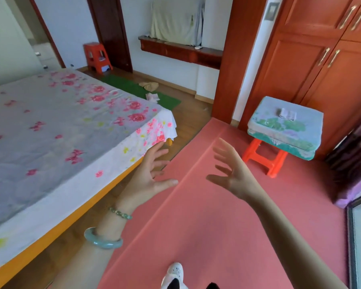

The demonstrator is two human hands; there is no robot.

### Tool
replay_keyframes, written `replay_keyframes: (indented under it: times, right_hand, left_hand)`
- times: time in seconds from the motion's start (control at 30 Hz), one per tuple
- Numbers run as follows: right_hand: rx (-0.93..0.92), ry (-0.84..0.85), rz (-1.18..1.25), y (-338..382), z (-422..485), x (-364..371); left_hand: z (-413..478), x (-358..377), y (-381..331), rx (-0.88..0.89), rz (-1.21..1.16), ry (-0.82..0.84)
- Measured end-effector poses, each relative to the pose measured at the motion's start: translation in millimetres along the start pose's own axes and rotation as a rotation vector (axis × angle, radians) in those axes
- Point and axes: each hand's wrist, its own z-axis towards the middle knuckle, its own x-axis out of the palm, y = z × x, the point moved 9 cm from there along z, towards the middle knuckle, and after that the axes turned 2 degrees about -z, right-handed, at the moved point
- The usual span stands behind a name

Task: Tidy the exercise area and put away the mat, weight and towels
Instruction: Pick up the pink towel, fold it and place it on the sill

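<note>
A green mat (133, 88) lies flat on the wooden floor beyond the bed's far corner. On it sit a crumpled beige towel (148, 86) and a smaller pink-white towel (152, 97). No weight is visible. My left hand (148, 174) and my right hand (229, 172) are both raised in front of me with fingers spread, holding nothing. They hover above a pink floor mat (217, 226) that I stand on, far from the green mat.
A bed with a floral sheet (60, 132) fills the left. An orange stool (96, 57) stands by the far door. Another orange stool (265, 157) carries folded cushions at the right, before a wooden wardrobe (321, 69). A framed mirror (360, 236) leans at the lower right.
</note>
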Motion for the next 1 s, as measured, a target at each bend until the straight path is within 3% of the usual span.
replay_keyframes:
  times: [0.6, 1.0]
  right_hand:
    - [0.103, -0.14, -0.009, -82, 237, -103]
    - [0.049, -0.066, 0.0, -139, 456, -212]
  left_hand:
    - [304, 27, 49, 0.006, -0.025, 0.144]
    - [532, 69, 61, -0.026, -0.036, 0.036]
